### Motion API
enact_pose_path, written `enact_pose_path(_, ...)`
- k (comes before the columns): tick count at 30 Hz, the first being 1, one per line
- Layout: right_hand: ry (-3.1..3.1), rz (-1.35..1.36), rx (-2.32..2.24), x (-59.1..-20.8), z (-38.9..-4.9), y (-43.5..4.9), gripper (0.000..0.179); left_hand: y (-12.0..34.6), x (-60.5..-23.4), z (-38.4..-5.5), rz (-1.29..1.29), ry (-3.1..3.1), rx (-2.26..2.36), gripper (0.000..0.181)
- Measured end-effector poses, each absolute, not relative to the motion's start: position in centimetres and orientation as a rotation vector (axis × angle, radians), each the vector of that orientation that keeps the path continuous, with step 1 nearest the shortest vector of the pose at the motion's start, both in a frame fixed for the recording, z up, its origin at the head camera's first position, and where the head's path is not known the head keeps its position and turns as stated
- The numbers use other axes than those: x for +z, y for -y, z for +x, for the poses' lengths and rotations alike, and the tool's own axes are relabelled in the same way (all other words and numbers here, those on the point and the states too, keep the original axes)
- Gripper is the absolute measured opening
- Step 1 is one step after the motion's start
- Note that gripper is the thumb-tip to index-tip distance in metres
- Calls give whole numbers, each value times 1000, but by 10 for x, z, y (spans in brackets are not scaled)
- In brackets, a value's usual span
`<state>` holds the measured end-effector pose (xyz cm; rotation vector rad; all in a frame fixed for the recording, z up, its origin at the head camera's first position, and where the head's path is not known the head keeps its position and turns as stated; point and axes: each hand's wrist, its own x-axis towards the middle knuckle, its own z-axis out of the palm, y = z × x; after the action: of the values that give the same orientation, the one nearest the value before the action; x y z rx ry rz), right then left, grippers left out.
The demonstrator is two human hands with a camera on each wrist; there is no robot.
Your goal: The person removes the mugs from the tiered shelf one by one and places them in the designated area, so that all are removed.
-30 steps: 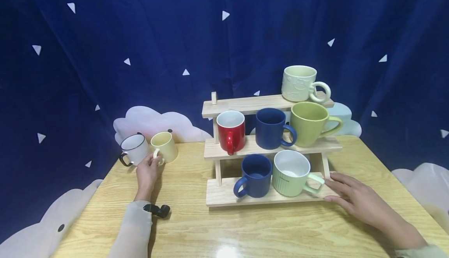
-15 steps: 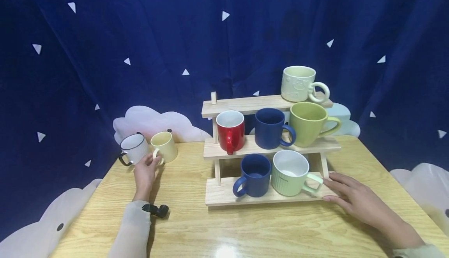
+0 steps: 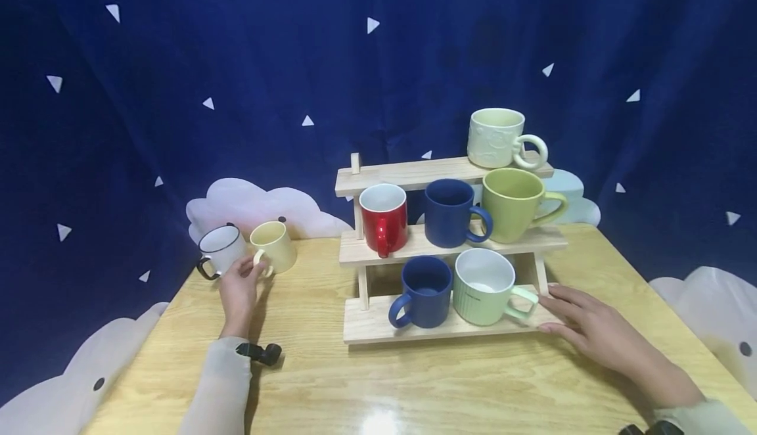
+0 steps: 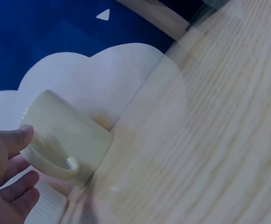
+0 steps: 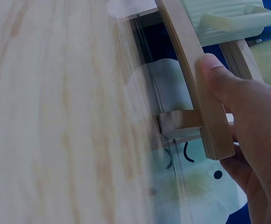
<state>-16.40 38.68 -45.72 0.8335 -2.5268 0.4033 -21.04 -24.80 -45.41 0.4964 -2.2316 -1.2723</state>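
Note:
At the table's left, my left hand (image 3: 239,287) pinches the handle of a pale yellow mug (image 3: 278,249) between thumb and fingers. The left wrist view shows the thumb (image 4: 22,136) at that handle, and the mug upright on the table. Right beside it stands a white mug (image 3: 223,251) with a black rim and handle, partly behind the hand. My right hand (image 3: 597,323) holds the right end of a three-tier wooden rack (image 3: 378,323) at its bottom shelf. In the right wrist view the thumb (image 5: 212,63) lies on the board's front edge, with fingers behind it.
The bottom shelf carries a blue mug (image 3: 427,297) and a light green ribbed mug (image 3: 481,297). Red (image 3: 384,215), blue (image 3: 448,215) and olive green mugs (image 3: 511,205) fill the middle shelf. On top sits a pale embossed mug (image 3: 495,139). A blue curtain (image 3: 266,60) hangs behind.
The head view has shifted slightly, so the scene sits a little further left in it. Both hands keep their hold, and the mugs stay in place.

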Motion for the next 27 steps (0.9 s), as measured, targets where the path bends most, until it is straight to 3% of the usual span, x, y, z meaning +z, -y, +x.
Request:
enact_pose_path(10,2534,846,395,-456,-168,-385,52,253,-428,-193,428,2340,-1097,49)
enact_pose_path(27,2544,851,420,-455,-167,-386,52,220,-347,-194,107,2441,-937,50)
